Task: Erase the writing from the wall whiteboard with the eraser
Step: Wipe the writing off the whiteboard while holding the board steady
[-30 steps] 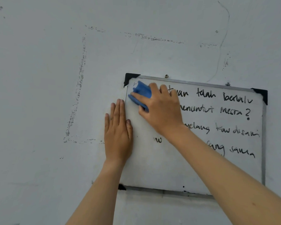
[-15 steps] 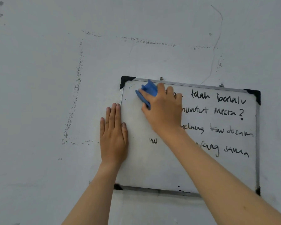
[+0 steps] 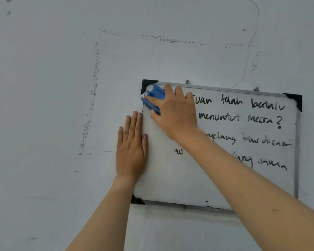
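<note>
Right hand (image 3: 174, 113): I grip the eraser (image 3: 153, 98), pressed at the board's (image 3: 170, 178) top-left corner.
Left hand (image 3: 131, 151): flat, fingers straight, across the board's left edge and the wall (image 3: 53, 105).
Writing (image 3: 243, 120): black lines at right; my right forearm covers part.

Whiteboard (image 3: 225, 178) handwriting (partly hidden) — "telah"; "menuntut"; "?"
</note>
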